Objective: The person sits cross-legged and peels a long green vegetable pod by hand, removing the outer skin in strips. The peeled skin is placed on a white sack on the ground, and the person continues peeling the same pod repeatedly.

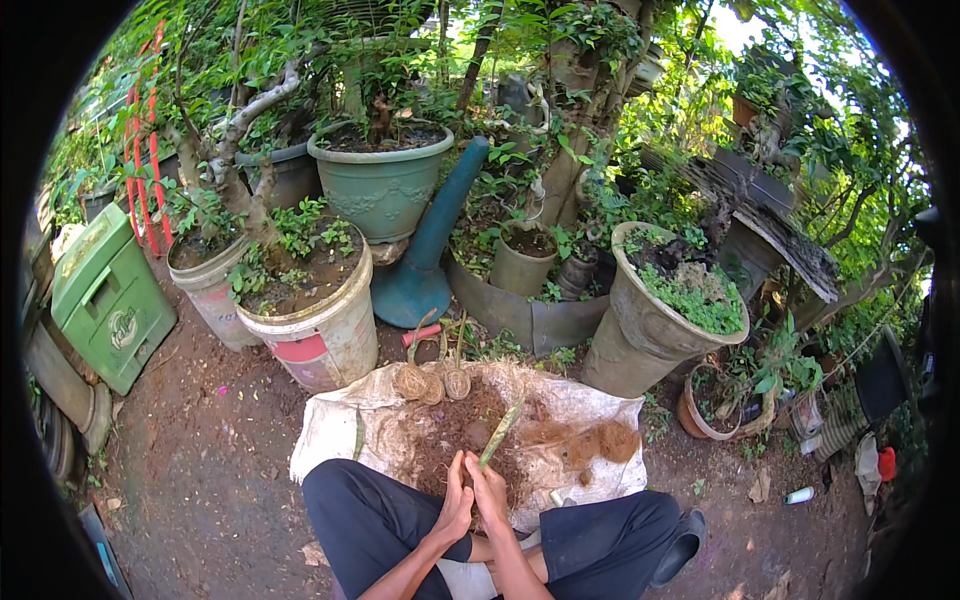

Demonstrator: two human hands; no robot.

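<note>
A long mottled green leaf (502,431) slants up and away from between my palms. My left hand (454,501) and my right hand (489,491) press together around its lower end, which they hide. Under and ahead of them, dark loose soil (442,439) lies heaped on a white woven sack (326,427). At the sack's far edge sit several string-wrapped balls (457,384) with stems or leaves rising from them. Brown coconut fibre (619,441) is bunched on the right side. Another narrow green leaf (359,435) lies on the left.
Beyond the sack stand a planted white bucket (322,349), a blue-green cone-shaped object (424,270) and a tall weathered pot (626,352). A green plastic box (112,307) is at far left. A dark shoe (681,547) and a whitish spool-like cylinder (798,496) lie right.
</note>
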